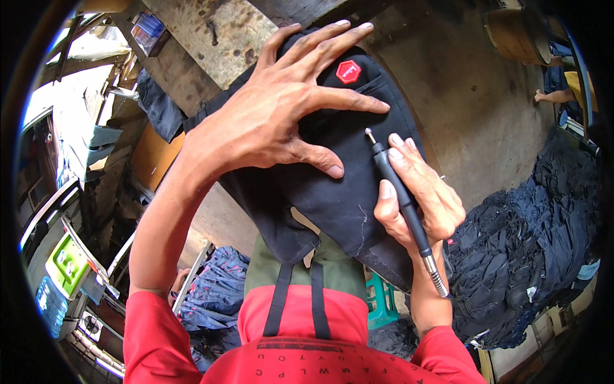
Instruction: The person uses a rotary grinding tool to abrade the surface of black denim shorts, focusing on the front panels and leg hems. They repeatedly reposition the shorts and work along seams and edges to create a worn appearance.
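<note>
Black garment: the black garment (320,185) lies in front of the person, below the stained surface (224,38), its lower part over the lap; a pale thread (362,225) shows on it.
Left hand: the left hand (281,96) is spread flat on the cloth, fingers apart, its grip closed on nothing.
Right hand: the right hand (425,195) has its grip closed around a pen-shaped tool (404,195), held like a pencil.
Metal tip: the metal tip (369,133) points at the cloth between the left forefinger and the red patch's side of the garment; whether it touches cannot be told.
Slip risk: the tip could scuff or snag the cloth if the right fingers loosen or a fold rises beneath it.
Finger risk: the left forefinger and thumb are near the tip, so a sideways skid could reach them.
Cloth risk: the garment could slide toward the lap if the left palm lifts, pulled by its hanging part.
Count at hand: one garment, one red patch (348,72), one tool, two hands.
Count around: one green stool (382,307), one light-green tray (64,281), two dark straps (279,297) at the waist, one dark cloth pile (531,237) whose pieces cannot be counted.
</note>
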`<state>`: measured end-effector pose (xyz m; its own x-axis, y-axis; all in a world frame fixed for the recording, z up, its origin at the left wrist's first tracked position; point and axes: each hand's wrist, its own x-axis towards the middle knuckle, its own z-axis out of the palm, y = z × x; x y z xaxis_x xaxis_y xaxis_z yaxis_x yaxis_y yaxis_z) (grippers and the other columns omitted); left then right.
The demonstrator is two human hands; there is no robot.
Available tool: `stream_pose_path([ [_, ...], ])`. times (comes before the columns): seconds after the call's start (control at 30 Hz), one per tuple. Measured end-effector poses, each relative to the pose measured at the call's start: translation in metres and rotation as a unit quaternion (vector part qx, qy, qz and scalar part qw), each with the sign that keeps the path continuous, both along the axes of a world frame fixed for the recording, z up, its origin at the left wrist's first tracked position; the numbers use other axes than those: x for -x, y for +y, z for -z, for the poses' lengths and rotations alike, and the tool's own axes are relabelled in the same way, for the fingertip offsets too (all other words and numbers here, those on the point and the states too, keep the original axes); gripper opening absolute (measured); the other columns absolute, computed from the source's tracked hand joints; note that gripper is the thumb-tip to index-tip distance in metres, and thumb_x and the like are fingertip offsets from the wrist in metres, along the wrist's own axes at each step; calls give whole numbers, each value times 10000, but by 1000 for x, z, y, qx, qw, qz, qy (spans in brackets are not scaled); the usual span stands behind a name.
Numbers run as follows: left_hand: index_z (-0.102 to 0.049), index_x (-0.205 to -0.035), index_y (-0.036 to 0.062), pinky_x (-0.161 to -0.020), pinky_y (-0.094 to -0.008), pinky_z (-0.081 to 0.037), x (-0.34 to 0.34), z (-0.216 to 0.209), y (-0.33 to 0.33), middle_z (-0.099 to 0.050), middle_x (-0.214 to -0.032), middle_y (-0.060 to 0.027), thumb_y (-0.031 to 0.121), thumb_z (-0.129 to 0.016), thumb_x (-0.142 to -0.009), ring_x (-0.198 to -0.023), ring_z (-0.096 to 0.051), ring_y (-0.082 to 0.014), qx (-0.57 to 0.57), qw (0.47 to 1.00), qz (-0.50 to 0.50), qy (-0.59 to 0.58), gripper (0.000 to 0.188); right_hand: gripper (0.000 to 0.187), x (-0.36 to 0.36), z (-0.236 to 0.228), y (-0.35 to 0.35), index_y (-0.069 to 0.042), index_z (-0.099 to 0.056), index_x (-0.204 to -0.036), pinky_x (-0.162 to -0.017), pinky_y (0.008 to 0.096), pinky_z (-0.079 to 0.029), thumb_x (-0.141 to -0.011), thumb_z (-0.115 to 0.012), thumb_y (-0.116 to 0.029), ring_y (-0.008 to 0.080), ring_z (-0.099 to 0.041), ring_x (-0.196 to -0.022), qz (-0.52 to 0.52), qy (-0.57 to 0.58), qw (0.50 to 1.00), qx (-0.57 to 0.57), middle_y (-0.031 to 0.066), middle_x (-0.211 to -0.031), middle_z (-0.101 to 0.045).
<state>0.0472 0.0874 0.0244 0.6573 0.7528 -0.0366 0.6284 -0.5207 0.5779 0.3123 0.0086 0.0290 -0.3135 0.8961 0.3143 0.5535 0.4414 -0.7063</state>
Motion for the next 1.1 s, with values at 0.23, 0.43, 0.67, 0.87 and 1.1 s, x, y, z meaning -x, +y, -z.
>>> stream_pose_path([
  [0.23,-721,-1467,422,-1355,-571,-73,0,-2,3,-278,-1823,-123,719,-867,-699,-1690,-203,-365,-1,1000,1,-16,837,333,3,1,6,113,-783,-1128,-1066,512,-616,-809,-715,44,426,-798,-1123,-14,-17,1000,-3,305,-1126,-800],
  [0.43,-550,-1622,415,-1301,-719,25,1,-8,7,-26,-1844,-239,697,-753,-931,-1709,16,-433,69,995,65,36,773,331,2,1,5,119,-783,-1117,-1059,517,-620,-804,-708,42,430,-800,-1113,-15,-6,1000,-3,315,-1108,-799],
  [0.67,-545,-1624,422,-1310,-703,-4,1,-11,4,-27,-1843,-241,699,-765,-921,-1709,13,-432,40,996,68,32,787,344,0,1,1,121,-782,-1119,-1057,516,-622,-801,-695,27,426,-804,-1105,-16,-10,1000,7,319,-1107,-798],
  [0.87,-544,-1624,425,-1311,-699,0,0,-11,7,-31,-1838,-254,701,-769,-916,-1708,6,-434,48,996,73,34,793,351,-3,1,-3,127,-779,-1116,-1057,518,-622,-797,-684,15,425,-804,-1102,-12,-8,1000,11,328,-1108,-796],
  [1.1,-519,-1639,437,-1310,-693,22,-1,-8,11,-37,-1834,-269,736,-747,-913,-1708,-1,-434,73,992,67,80,817,358,-7,3,-9,135,-775,-1118,-1051,519,-624,-805,-678,-10,429,-806,-1095,-9,-5,1000,14,337,-1102,-792],
])
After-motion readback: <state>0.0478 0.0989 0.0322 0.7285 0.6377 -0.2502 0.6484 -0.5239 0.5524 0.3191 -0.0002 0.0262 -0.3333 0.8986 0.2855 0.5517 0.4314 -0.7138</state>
